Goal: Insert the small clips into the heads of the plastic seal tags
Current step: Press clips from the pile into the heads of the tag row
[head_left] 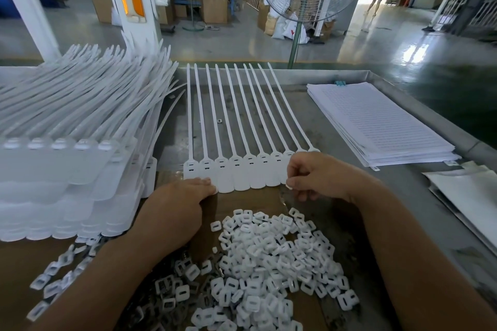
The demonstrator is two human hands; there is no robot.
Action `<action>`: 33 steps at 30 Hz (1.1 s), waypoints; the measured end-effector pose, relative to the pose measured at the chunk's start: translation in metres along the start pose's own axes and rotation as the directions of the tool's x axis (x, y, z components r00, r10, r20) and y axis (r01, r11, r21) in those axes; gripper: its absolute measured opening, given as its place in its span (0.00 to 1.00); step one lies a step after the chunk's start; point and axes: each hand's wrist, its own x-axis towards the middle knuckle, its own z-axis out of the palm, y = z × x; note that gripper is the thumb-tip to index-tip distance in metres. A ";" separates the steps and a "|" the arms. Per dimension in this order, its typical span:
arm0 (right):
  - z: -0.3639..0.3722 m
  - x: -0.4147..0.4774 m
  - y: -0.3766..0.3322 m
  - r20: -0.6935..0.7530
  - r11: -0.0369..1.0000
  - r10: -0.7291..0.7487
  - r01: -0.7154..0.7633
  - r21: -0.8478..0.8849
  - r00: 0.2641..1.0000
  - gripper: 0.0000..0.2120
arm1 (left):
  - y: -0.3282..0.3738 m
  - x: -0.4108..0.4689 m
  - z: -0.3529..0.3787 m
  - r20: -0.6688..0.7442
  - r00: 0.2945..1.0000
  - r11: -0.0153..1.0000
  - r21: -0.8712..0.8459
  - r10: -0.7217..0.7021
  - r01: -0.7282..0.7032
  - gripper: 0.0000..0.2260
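Tags (243, 169), flat white plastic, in row; my L hand (177, 204) presses them flat-fingered, R hand (320, 174) pinches small clip (289, 187).

A row of white plastic seal tags (242, 172) lies on the grey metal table (326, 142). The left hand (183, 197) presses its left corner; the right hand (320, 177), fingers curled, covers its right end, beyond a heap of small white slotted clips (269, 258)
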 end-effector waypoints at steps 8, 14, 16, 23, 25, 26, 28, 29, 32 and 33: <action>-0.008 0.005 0.012 -0.172 0.976 0.056 -0.018 0.219 0.984 0.06 | 0.000 0.000 -0.001 0.010 1.000 1.000 -0.007 -0.002 0.002 0.24; -0.009 0.009 0.021 -0.232 0.967 0.067 -0.006 0.254 0.970 0.12 | 0.000 0.000 0.000 0.008 1.000 1.000 -0.011 -0.004 0.004 0.24; -0.009 0.010 0.024 -0.268 0.963 0.063 0.013 0.271 0.961 0.11 | 0.001 0.000 0.000 0.008 1.000 1.000 -0.013 -0.008 0.008 0.25; -0.010 0.023 0.038 -0.502 0.952 0.116 0.047 0.301 0.857 0.05 | 0.002 -0.001 -0.001 0.010 1.000 1.000 -0.022 -0.008 0.008 0.25; -0.010 0.027 0.044 -0.550 0.944 0.157 0.038 0.327 0.821 0.04 | 0.002 -0.001 -0.002 0.003 1.000 1.000 -0.027 -0.005 0.005 0.25; -0.010 0.029 0.047 -0.571 0.946 0.165 0.035 0.322 0.804 0.05 | 0.002 -0.001 -0.002 0.003 1.000 1.000 -0.024 -0.003 0.003 0.25; -0.011 0.035 0.050 -0.610 0.959 0.156 0.029 0.282 0.777 0.05 | 0.003 -0.001 -0.002 -0.001 1.000 1.000 -0.022 0.000 0.000 0.25; -0.012 0.038 0.050 -0.624 0.967 0.144 0.026 0.254 0.768 0.06 | 0.003 -0.001 -0.002 -0.006 1.000 1.000 -0.023 0.000 0.000 0.25; -0.011 0.048 0.048 -0.612 0.971 0.121 0.036 0.237 0.781 0.05 | 0.001 -0.002 -0.002 -0.018 1.000 1.000 -0.026 0.003 -0.003 0.25; -0.009 0.051 0.048 -0.599 0.970 0.126 0.029 0.242 0.791 0.05 | 0.001 -0.002 -0.001 -0.021 1.000 1.000 -0.025 0.004 -0.004 0.24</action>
